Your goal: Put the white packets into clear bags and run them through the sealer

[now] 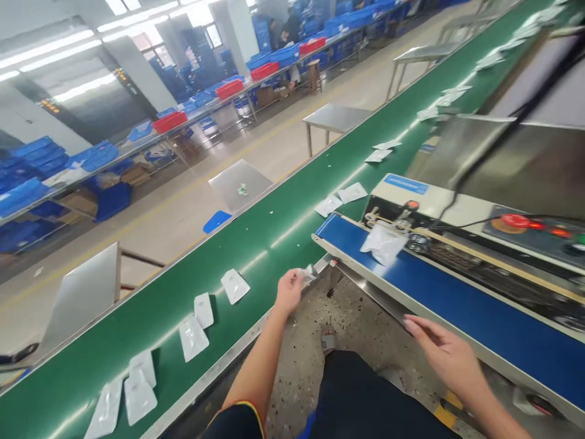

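Observation:
My left hand (pixel 289 291) is closed on a small whitish sachet (pixel 307 274), partly hidden by the fingers, at the near edge of the green conveyor belt (pixel 274 238). To the right, my right hand (pixel 445 350) hangs beside the blue belt (pixel 411 286) of a sealing machine (pixel 457 225); its fingers are stretched out and hold nothing that I can see. A white pouch (pixel 385 242) lies on the blue belt against the machine's rollers. More white pouches (pixel 235 286) lie flat along the green belt, some overlapping at the lower left.
A control panel with a red button (pixel 515 221) is on the machine, and a black cable crosses above it. Beyond the green belt stand steel tables (pixel 338 117). Farther back, red bins (pixel 170 122) and blue bins line a long bench. The speckled floor (pixel 315 347) shows between the belts.

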Available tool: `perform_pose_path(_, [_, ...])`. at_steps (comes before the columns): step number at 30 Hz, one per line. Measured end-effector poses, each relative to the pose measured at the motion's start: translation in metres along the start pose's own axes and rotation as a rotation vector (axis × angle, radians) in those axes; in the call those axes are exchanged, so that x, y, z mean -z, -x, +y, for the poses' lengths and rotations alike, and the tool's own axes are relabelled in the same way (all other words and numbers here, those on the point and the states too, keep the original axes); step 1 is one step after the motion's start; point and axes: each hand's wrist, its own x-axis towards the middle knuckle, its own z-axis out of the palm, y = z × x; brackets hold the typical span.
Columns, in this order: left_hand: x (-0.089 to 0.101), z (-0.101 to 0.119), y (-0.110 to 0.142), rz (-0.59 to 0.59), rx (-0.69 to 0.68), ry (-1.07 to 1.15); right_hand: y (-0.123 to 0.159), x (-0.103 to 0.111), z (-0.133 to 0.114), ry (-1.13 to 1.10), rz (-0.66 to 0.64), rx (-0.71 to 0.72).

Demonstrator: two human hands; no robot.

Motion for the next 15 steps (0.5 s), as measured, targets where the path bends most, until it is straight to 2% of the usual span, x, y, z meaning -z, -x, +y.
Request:
perform_pose_path(3, [-0.089, 0.058, 0.037, -0.277, -0.103, 0.205, -0.001, -0.007, -0.015, -0.122, 0.025, 0.198])
perform_pose_path(5, [-0.148, 0.092, 0.061, -0.432, -0.122, 0.312, -0.003, 0.003, -0.012, -0.193, 0.078, 0.294])
perform_pose_path(7, [-0.201, 0.119, 0.081, -0.544, -0.105, 0.384, -0.003, 0.024, 0.003, -0.232, 0.183, 0.319])
perform_pose_path(9, [-0.247, 0.137, 0.098, -0.649, -0.072, 0.399, -0.001, 0.052, 0.028, -0.276, 0.353, 0.261])
perform_pose_path(12, [-0.309, 0.15, 0.119, -0.812, -0.009, 0.293, -0.002, 0.098, 0.075, -0.376, 0.591, 0.055])
perform_pose_path(15, [-0.376, 0.159, 0.139, -0.806, 0.1, 0.164, -0.014, 0.145, 0.119, -0.54, 0.747, -0.154])
